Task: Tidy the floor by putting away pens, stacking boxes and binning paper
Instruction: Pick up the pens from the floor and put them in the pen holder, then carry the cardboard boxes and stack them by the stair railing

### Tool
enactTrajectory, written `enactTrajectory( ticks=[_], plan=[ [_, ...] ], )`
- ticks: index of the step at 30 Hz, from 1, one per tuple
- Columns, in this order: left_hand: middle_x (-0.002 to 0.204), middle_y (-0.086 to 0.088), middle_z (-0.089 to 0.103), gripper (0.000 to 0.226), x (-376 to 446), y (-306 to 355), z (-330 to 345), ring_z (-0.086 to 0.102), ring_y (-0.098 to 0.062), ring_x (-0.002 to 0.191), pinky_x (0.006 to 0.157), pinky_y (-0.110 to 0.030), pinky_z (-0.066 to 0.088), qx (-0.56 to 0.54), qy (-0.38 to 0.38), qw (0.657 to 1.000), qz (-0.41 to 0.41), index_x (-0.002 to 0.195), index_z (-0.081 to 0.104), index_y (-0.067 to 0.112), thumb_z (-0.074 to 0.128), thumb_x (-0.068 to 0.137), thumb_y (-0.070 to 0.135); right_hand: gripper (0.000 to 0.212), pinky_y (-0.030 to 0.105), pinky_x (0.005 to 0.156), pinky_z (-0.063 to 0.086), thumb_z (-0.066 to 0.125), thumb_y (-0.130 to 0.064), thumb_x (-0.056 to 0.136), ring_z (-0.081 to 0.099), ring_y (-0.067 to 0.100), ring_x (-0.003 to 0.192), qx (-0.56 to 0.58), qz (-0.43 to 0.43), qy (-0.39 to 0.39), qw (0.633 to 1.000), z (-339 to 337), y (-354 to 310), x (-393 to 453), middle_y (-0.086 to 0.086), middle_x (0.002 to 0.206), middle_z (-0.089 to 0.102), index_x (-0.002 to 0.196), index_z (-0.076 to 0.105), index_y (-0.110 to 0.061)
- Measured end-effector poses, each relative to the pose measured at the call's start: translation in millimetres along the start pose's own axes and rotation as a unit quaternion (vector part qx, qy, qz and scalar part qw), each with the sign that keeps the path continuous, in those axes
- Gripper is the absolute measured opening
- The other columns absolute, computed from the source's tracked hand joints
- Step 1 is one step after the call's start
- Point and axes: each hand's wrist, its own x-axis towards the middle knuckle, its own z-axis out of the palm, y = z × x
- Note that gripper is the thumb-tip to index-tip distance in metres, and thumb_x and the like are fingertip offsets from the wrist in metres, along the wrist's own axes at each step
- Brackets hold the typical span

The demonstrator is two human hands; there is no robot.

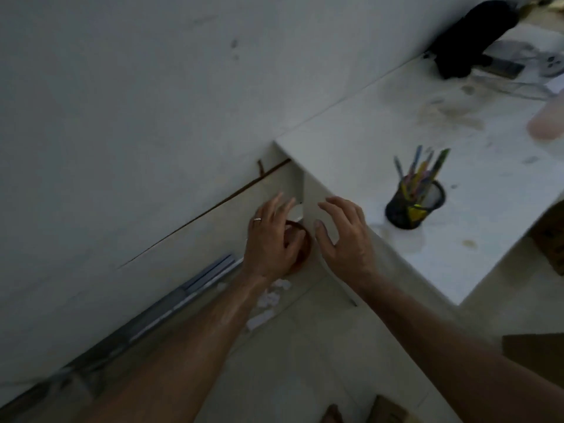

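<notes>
Your left hand (271, 239) hovered over a small brown round bin (300, 248) on the floor, tucked in the corner beside the white desk (457, 209) leg. Its fingers were spread and loosely bent, and whether they held a scrap of paper I cannot tell — something pale showed at the fingertips, but it was blurred. Your right hand (345, 236) hung just beside it against the desk's side panel, fingers wide and relaxed, holding nothing.

The paper scraps (268, 300) lay on the floor tiles under your left forearm, near the bin. They looked crumpled and light, so I judge they would weigh almost nothing, crush easily and tend to scatter or slip from a loose grip. Best to gather them with the whole palm and close the fingers round the bundle rather than pinch each one.

The pens (424, 175) already stood upright in the black mesh pen pot (415, 206) on the desk — that part seemed done. Cardboard boxes (387, 410) showed only at the picture's lower and right edges, not yet stacked.
</notes>
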Motion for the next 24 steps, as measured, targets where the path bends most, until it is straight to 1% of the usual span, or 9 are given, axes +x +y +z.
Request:
enactTrajectory(
  ticks=[3,5,8,10,12,15,17,19,24],
  plan=[
    [0.152,-0.007,0.037,0.057,-49,-60,-20,0.035,-0.025,0.138,0.105,-0.045,0.037,0.012,0.011,0.999,-0.05,0.141,0.042,0.02,0.058,0.091,0.044,0.033,0.031,0.103,0.039,0.055,-0.027,0.095,0.048,0.024,0.121,0.029,0.001,-0.06,0.998,54,-40,-28,0.007,0.128,0.055,0.122,0.06,-0.01],
    [0.151,-0.005,0.038,0.059,-86,-101,-33,0.037,-0.024,0.136,0.104,-0.044,0.038,0.018,0.017,0.997,-0.079,0.14,0.043,0.021,0.064,0.088,0.04,0.03,0.034,0.103,0.04,0.058,-0.023,0.094,0.049,0.025,0.119,0.043,-0.011,-0.091,0.995,93,-65,-49,0.007,0.126,0.057,0.12,0.062,-0.009],
    [0.15,-0.005,0.04,0.061,-145,-153,-53,0.038,-0.023,0.134,0.103,-0.042,0.037,0.027,0.02,0.991,-0.133,0.139,0.045,0.02,0.068,0.086,0.038,0.031,0.038,0.1,0.043,0.064,-0.015,0.09,0.052,0.028,0.116,0.054,-0.022,-0.129,0.99,147,-101,-81,0.01,0.124,0.059,0.12,0.063,-0.006],
    [0.149,-0.007,0.041,0.059,-177,-175,-64,0.039,-0.026,0.134,0.104,-0.042,0.037,0.029,0.028,0.987,-0.158,0.138,0.047,0.017,0.068,0.086,0.037,0.031,0.037,0.098,0.043,0.065,-0.015,0.09,0.052,0.028,0.114,0.051,-0.021,-0.153,0.987,171,-117,-100,0.011,0.123,0.06,0.119,0.063,-0.006],
    [0.149,-0.007,0.041,0.058,-225,-213,-79,0.039,-0.027,0.135,0.107,-0.043,0.038,0.025,0.032,0.978,-0.206,0.139,0.047,0.016,0.066,0.088,0.035,0.03,0.035,0.096,0.043,0.065,-0.018,0.09,0.052,0.024,0.112,0.06,-0.038,-0.178,0.981,210,-147,-124,0.008,0.122,0.06,0.118,0.063,-0.008],
    [0.15,-0.007,0.039,0.059,-274,-246,-90,0.037,-0.026,0.137,0.11,-0.044,0.037,0.01,0.032,0.969,-0.246,0.141,0.045,0.015,0.066,0.089,0.034,0.028,0.03,0.097,0.038,0.062,-0.019,0.091,0.054,0.024,0.111,0.06,-0.047,-0.212,0.974,245,-169,-151,0.008,0.12,0.061,0.117,0.064,-0.008],
    [0.15,-0.007,0.04,0.059,-309,-269,-93,0.037,-0.025,0.138,0.11,-0.045,0.036,0.009,0.025,0.963,-0.268,0.142,0.045,0.015,0.066,0.089,0.032,0.028,0.029,0.097,0.038,0.062,-0.018,0.092,0.054,0.025,0.112,0.058,-0.047,-0.236,0.969,272,-184,-173,0.009,0.12,0.06,0.118,0.064,-0.007],
    [0.149,-0.006,0.041,0.06,-340,-292,-92,0.039,-0.025,0.137,0.109,-0.043,0.037,0.013,0.017,0.96,-0.279,0.141,0.046,0.014,0.067,0.087,0.03,0.028,0.028,0.096,0.038,0.063,-0.017,0.091,0.054,0.025,0.113,0.058,-0.043,-0.246,0.967,295,-194,-197,0.01,0.119,0.06,0.117,0.063,-0.005],
    [0.144,-0.01,0.046,0.059,-395,-325,-72,0.046,-0.029,0.13,0.106,-0.04,0.039,0.006,-0.029,0.962,-0.272,0.138,0.049,0.009,0.068,0.086,0.029,0.029,0.033,0.097,0.042,0.061,-0.018,0.093,0.053,0.026,0.113,0.041,-0.006,-0.259,0.965,325,-195,-255,0.01,0.12,0.06,0.12,0.062,-0.006]
  ],
)
